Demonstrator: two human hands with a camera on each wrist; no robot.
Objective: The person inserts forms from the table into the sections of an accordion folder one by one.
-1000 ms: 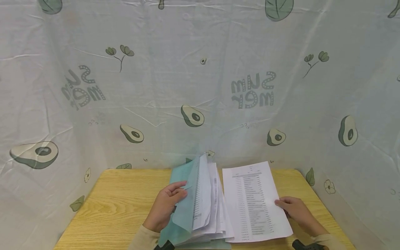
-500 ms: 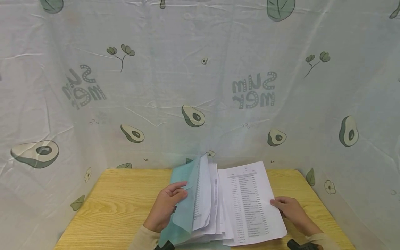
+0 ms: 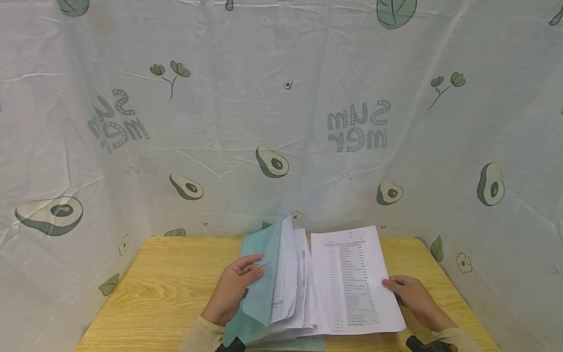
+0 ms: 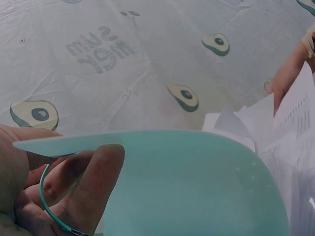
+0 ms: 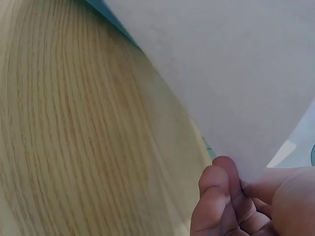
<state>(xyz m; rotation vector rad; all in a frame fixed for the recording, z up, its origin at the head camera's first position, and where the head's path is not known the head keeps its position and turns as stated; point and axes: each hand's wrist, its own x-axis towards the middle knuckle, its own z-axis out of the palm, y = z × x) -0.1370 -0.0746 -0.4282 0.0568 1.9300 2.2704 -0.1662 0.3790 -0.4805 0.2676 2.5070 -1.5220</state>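
A teal plastic folder (image 3: pixel 257 308) stands partly spread at the table's middle, with several printed sheets (image 3: pixel 286 288) fanned out inside. My left hand (image 3: pixel 235 286) holds its front cover; in the left wrist view the thumb lies above the cover (image 4: pixel 197 182) and curled fingers (image 4: pixel 101 172) lie beneath. To the right, my right hand (image 3: pixel 411 296) pinches the right edge of a printed sheet of paper (image 3: pixel 352 283). That sheet's left edge meets the papers in the folder. In the right wrist view the sheet's plain underside (image 5: pixel 226 73) rises from the pinching fingertips (image 5: pixel 224 169).
The wooden table (image 3: pixel 167 283) carries the folder and papers. A pale curtain (image 3: pixel 246 117) printed with avocados and lettering hangs right behind the table and along both sides. Dark straps (image 3: pixel 426 344) sit at the wrists.
My right hand has moved slightly left with the sheet, bringing it closer to the folder, then a touch right again. The left hand and folder have stayed in place.
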